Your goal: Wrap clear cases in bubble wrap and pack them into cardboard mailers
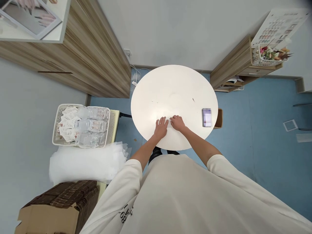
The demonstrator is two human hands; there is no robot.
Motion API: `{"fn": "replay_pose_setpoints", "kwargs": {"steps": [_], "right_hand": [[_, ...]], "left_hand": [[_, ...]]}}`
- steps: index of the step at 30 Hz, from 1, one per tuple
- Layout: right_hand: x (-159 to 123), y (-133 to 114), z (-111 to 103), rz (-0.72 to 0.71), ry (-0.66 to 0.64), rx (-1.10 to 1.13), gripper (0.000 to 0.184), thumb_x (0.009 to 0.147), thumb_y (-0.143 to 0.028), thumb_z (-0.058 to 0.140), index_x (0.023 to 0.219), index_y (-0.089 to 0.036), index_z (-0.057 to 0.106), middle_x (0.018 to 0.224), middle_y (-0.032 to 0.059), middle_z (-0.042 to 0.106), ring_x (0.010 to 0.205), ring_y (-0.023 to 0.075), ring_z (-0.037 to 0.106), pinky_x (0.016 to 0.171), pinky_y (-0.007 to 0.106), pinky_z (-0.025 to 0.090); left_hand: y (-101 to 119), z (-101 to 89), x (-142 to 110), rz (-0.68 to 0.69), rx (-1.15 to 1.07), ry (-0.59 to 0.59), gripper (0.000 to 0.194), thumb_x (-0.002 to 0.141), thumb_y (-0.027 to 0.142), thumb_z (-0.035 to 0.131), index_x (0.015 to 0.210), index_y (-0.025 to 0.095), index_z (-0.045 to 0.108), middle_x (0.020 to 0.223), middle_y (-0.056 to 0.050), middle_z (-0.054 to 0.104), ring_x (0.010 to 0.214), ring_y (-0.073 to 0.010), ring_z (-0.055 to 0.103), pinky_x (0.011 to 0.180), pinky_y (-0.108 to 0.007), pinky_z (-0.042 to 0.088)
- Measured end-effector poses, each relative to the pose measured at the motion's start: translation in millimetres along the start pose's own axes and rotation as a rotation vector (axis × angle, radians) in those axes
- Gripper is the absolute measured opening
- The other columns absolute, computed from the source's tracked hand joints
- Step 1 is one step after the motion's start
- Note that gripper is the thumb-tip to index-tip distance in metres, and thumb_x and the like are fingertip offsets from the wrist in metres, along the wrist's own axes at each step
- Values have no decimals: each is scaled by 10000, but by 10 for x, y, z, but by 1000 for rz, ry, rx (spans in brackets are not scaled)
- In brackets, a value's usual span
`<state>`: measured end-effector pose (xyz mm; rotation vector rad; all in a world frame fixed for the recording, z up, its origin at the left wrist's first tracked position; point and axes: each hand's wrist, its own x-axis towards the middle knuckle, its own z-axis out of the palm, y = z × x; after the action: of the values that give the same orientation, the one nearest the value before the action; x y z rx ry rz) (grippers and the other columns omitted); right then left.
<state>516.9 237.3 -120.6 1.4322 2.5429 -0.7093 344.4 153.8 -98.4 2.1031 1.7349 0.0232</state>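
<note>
Laying left hand [161,127] and right hand [177,123] open, empty, on round white table [170,87] (blue floor [253,136] beyond)

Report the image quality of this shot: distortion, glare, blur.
In the head view, wide-angle distortion makes the wooden cabinet lean outward; a faint sheen lies on the round white table near the left hand; the rectangular item is pixelated beyond recognition; the rest looks reasonably sharp.

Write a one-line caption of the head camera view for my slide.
Head view: the left hand and right hand meet over something thin and pale on a round white table.
</note>
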Motion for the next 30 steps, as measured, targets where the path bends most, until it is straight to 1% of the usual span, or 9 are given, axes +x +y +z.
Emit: {"fn": "replay_pose_setpoints", "kwargs": {"steps": [5,8,10,13,16,18,23,27,30], "right_hand": [[112,17,78,8,-11,5,368,998,-254,426,1276,-201,661,1207,158,612,1129,319,510,1035,476,327],[70,26,95,39,32,42,378,983,-255,443,1307,-181,622,1292,167,580,1190,324,483,1069,477,309],[-13,37,104,149,109,98,410,974,-269,455,1357,-171,563,1365,176,540,1243,327,458,1081,476,312],[-177,66,147,440,212,230,462,962,-337,469,1393,-172,487,1376,188,525,1253,336,463,1045,486,360],[-311,95,237,684,207,378,465,925,-437,513,1319,-190,507,1294,182,564,1188,341,516,977,484,419],[-356,98,310,759,203,444,441,888,-481,556,1232,-205,535,1233,171,583,1148,337,542,942,477,442],[-341,36,425,819,272,504,387,813,-500,641,1073,-233,536,1131,154,597,1085,324,574,875,454,477],[-311,-18,404,838,161,404,398,847,-478,624,1127,-217,514,1197,175,580,1158,332,563,906,450,471],[-298,-42,381,827,98,318,379,897,-450,574,1178,-207,501,1238,183,560,1193,324,554,925,439,465]], "left_hand": [[-52,131,-54,68,37,-111,696,829,85,490,1511,188,394,1655,-152,307,1550,-300,230,1249,-565,145],[-88,180,-41,76,64,-137,688,845,88,476,1519,190,388,1657,-149,306,1542,-301,255,1242,-568,164],[-96,181,-19,83,78,-137,692,845,86,475,1522,198,388,1651,-150,320,1543,-300,256,1239,-570,168],[-75,162,33,101,69,-122,728,832,77,482,1538,211,370,1650,-149,323,1551,-297,240,1238,-566,169],[-18,156,99,121,24,-137,750,831,78,481,1556,216,352,1656,-147,308,1547,-301,247,1237,-549,184],[28,166,143,116,11,-154,754,846,90,476,1571,238,334,1650,-141,322,1533,-310,274,1225,-552,205],[101,209,254,69,41,-150,692,909,168,473,1575,292,330,1602,-139,388,1476,-351,345,1169,-571,266],[117,238,341,38,28,-158,671,914,162,469,1562,299,363,1557,-145,425,1434,-357,379,1144,-561,290],[133,239,369,21,15,-164,717,882,123,483,1570,281,352,1541,-153,432,1421,-351,386,1151,-550,278]]}}
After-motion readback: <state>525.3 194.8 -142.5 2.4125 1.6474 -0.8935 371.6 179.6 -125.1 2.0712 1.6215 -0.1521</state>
